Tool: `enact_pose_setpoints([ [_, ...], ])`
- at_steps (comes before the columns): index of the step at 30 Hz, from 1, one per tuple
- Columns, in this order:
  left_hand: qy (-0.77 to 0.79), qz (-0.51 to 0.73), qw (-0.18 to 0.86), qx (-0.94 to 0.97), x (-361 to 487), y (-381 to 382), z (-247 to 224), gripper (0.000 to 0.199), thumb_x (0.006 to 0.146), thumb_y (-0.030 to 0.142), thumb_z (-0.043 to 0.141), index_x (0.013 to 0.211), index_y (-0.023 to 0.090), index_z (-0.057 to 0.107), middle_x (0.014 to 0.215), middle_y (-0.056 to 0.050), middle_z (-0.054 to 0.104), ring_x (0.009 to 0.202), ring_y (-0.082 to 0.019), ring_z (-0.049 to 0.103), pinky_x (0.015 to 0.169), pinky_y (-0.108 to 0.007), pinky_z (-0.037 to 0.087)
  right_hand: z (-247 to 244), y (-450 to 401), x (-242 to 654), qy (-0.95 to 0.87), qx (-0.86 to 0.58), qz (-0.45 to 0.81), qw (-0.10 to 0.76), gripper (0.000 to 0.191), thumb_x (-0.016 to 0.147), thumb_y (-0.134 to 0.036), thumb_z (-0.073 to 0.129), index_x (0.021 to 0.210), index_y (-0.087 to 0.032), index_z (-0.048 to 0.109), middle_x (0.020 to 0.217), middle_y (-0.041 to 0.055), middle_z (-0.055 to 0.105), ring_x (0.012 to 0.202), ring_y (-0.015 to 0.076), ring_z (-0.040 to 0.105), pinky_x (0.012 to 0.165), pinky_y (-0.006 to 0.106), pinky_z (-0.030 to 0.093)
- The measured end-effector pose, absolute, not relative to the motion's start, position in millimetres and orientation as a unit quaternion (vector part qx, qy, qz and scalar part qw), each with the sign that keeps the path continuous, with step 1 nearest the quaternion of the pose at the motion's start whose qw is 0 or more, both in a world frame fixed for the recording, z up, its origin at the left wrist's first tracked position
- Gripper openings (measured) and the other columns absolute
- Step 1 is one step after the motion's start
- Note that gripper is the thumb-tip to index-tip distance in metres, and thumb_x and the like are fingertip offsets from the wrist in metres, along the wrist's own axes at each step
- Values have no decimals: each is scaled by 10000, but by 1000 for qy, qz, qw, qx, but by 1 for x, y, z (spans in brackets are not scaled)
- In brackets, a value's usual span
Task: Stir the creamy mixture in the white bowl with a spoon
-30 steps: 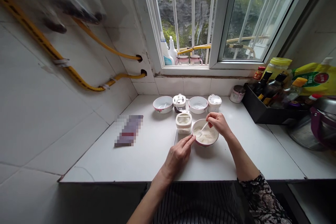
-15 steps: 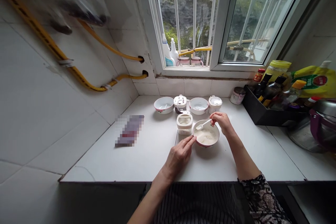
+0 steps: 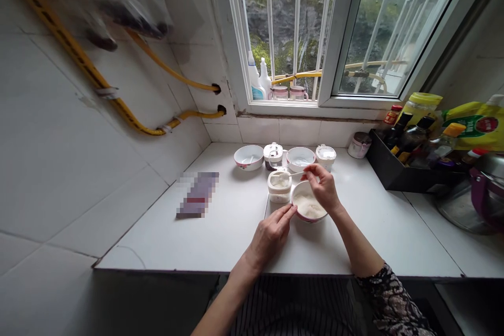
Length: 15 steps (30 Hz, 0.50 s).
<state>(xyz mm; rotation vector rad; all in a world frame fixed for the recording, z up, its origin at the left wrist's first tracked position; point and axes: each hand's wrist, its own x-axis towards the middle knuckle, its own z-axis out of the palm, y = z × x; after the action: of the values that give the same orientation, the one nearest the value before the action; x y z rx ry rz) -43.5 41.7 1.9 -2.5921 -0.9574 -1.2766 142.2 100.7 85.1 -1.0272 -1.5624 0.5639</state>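
Note:
Between the thumb and fingers of my right hand (image 3: 323,189) is the handle of a small white spoon (image 3: 296,174). Its head is at the open mouth of a white seasoning jar (image 3: 279,195), over the pale contents. My left hand (image 3: 271,232) grips the near left rim of a bowl (image 3: 307,217) that holds white powder. This bowl stands just right of the jar, partly covered by my right hand. Behind them stand a second white bowl (image 3: 249,158), a lidded jar with dark contents (image 3: 273,155), a third bowl (image 3: 300,158) and another lidded jar (image 3: 326,155).
A black box (image 3: 409,176) of bottles stands at the right, with a metal pot (image 3: 457,210) beside it. A small canister (image 3: 359,145) sits near the window wall. On the left of the counter (image 3: 157,241) lies a blurred-out flat object (image 3: 199,195).
My right hand has moved the spoon left, from above the powder in the bowl to the open jar. My left hand stays at the bowl's rim.

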Motion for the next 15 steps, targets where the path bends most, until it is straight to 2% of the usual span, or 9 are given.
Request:
enact_pose_setpoints([
  [4,-312,-418,56,-851,-44,42,2,485,938,19,388,1391,164,481,1219,-134,664,1100,-203,672,892,-308,598,81,97,139,-822,-332,33,462,187,920,-160,448,844,-218,609,727,32,687,710,187,599,907,401,427],
  [6,-311,-421,58,-850,-43,42,2,475,940,22,388,1383,159,487,1212,-134,667,1091,-204,675,879,-307,602,81,97,139,-823,-321,5,470,202,926,-144,437,856,-217,612,723,27,689,695,182,594,911,405,426],
  [8,-313,-424,58,-848,-43,42,2,477,933,18,391,1377,160,493,1212,-131,668,1084,-205,678,873,-308,605,82,97,140,-780,-355,28,514,168,922,-175,466,858,-216,616,724,33,698,716,194,612,884,402,443],
  [10,-315,-425,55,-847,-42,42,2,488,923,11,396,1376,165,495,1220,-127,666,1088,-206,676,883,-312,602,83,98,144,-713,-408,109,560,121,902,-234,505,854,-214,615,714,34,701,719,204,634,804,378,478],
  [13,-315,-424,50,-848,-42,41,2,501,914,8,400,1379,169,494,1227,-124,663,1096,-207,672,892,-314,599,86,100,155,-606,-466,249,594,123,842,-299,528,823,-208,608,645,10,667,619,188,625,629,312,486],
  [15,-314,-423,49,-848,-42,41,3,505,911,5,400,1381,165,492,1228,-125,663,1095,-211,672,891,-319,600,87,101,165,-568,-486,282,601,115,779,-290,521,755,-208,599,563,-14,615,539,166,582,560,282,457],
])
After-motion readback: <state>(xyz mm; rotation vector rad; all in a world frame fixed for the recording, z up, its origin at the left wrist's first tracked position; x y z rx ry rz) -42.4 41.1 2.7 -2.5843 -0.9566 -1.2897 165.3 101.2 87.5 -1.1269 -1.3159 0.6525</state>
